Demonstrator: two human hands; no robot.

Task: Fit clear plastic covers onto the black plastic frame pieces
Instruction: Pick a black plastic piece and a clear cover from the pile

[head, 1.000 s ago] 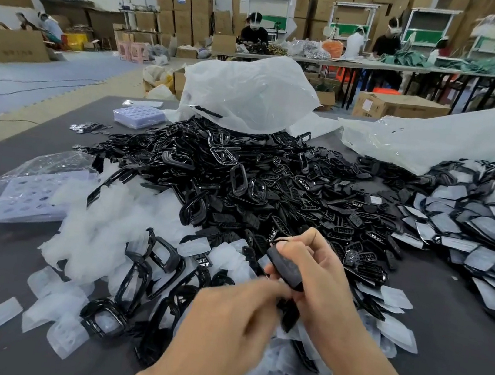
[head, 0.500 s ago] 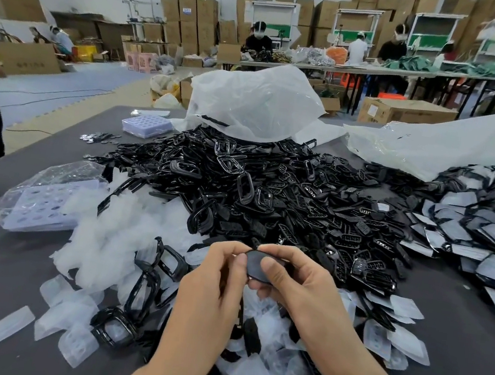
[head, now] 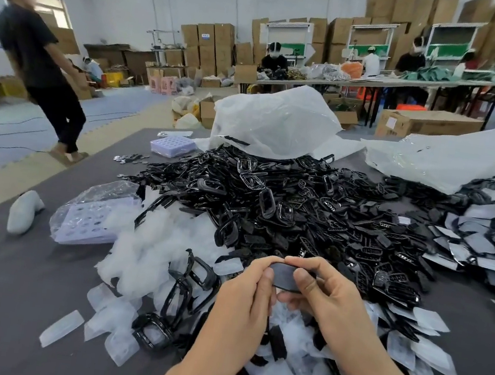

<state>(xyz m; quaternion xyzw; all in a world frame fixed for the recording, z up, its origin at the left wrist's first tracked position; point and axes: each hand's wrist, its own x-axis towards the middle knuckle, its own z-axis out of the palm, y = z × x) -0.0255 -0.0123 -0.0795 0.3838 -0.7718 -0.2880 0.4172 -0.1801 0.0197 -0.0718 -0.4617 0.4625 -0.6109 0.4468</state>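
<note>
Both hands still pinch the black frame piece between them, the left hand on its left end and the right hand on its right. It is now held flatter above the clear covers, just before the black pile. A passer-by has stepped fully into view at left. Bare grey table lies open along the left edge.

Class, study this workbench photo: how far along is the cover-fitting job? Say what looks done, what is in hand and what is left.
Done: the pile on the right looks like frames already covered. In hand: the left hand and right hand pinch one black frame piece between them. Left: a large heap of bare black frames and loose clear covers, so most probably remains.
</note>
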